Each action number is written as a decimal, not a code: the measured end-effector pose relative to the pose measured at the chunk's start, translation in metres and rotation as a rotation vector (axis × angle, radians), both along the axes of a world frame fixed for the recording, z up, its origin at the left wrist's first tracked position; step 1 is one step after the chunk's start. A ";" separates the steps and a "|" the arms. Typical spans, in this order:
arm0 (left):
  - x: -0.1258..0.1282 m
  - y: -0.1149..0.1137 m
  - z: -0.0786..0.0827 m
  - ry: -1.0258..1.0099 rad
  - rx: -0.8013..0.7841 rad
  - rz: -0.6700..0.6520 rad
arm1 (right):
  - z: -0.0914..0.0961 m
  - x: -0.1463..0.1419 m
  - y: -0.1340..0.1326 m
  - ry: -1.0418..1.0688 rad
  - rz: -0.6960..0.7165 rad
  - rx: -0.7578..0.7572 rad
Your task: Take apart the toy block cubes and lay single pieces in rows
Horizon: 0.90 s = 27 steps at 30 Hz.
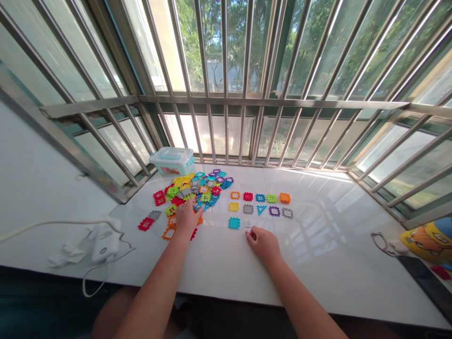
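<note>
White glossy stone ledge [328,263] beneath a steel-barred window [268,101], carrying a pale teal lidded plastic box [172,161], a loose heap of multicoloured notched plastic square tiles [197,193] and two tidy rows of single tiles [259,205] to its right. Left hand [187,217], fingers loosely spread, rests on the heap's near edge, pinching nothing visible. Right hand [263,246], fingers lightly curled, lies open just beside a small white square tile [248,223]

head-worn view, facing forward, tilted down, wide-angle
</note>
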State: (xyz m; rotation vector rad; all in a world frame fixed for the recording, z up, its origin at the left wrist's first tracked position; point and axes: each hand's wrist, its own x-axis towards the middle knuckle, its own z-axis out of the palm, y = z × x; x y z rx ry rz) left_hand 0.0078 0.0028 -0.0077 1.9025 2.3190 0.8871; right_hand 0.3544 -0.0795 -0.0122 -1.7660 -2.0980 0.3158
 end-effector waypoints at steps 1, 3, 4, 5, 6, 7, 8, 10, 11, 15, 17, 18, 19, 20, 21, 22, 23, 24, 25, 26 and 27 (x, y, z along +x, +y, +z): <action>0.000 0.001 0.001 0.004 -0.014 -0.002 | 0.000 0.000 0.000 0.000 0.000 0.001; 0.001 0.003 0.004 0.024 -0.050 -0.002 | 0.000 0.000 0.000 -0.001 -0.001 0.001; 0.001 0.004 0.005 0.038 -0.068 0.001 | 0.000 0.000 0.000 0.000 -0.001 0.001; 0.002 0.005 0.006 0.052 -0.083 0.005 | 0.000 0.000 0.000 0.001 0.000 0.001; 0.002 0.006 0.007 0.062 -0.096 0.009 | 0.000 0.000 0.000 0.002 0.001 0.002; 0.002 0.007 0.007 0.064 -0.103 0.010 | 0.000 0.000 0.000 0.003 0.001 0.003; 0.002 0.008 0.008 0.059 -0.101 0.006 | 0.000 0.000 0.000 0.003 0.001 0.004; 0.002 0.009 0.009 0.032 -0.057 -0.013 | 0.000 0.000 0.000 0.003 0.000 0.007; 0.002 0.008 0.009 0.012 -0.019 -0.022 | 0.000 0.000 0.000 0.003 0.000 0.009; 0.009 -0.002 0.017 -0.122 0.131 -0.033 | -0.001 0.000 0.000 0.022 0.005 0.017; 0.022 -0.014 0.021 -0.248 0.163 -0.052 | -0.002 0.001 0.000 0.055 0.010 0.025; 0.032 -0.021 0.022 -0.331 0.166 -0.071 | -0.002 0.002 0.000 0.079 0.014 0.031; 0.045 -0.028 0.022 -0.425 0.157 -0.109 | -0.003 0.003 0.000 0.111 0.022 0.041; 0.058 -0.036 0.021 -0.527 0.128 -0.161 | -0.003 0.004 0.000 0.148 0.039 0.057; 0.072 -0.044 0.018 -0.647 0.084 -0.211 | -0.004 0.005 -0.001 0.192 0.066 0.078; 0.087 -0.051 0.016 -0.780 0.037 -0.254 | -0.005 0.006 -0.002 0.237 0.101 0.103; 0.102 -0.058 0.012 -0.893 -0.010 -0.294 | -0.005 0.007 -0.003 0.281 0.140 0.128; 0.115 -0.064 0.009 -0.981 -0.049 -0.336 | -0.005 0.008 -0.004 0.320 0.179 0.153; 0.128 -0.069 0.006 -1.046 -0.077 -0.366 | -0.005 0.008 -0.006 0.351 0.213 0.175; 0.139 -0.073 0.003 -1.086 -0.102 -0.390 | -0.005 0.009 -0.007 0.372 0.241 0.191; 0.148 -0.076 0.001 -1.106 -0.115 -0.403 | -0.005 0.009 -0.008 0.386 0.261 0.205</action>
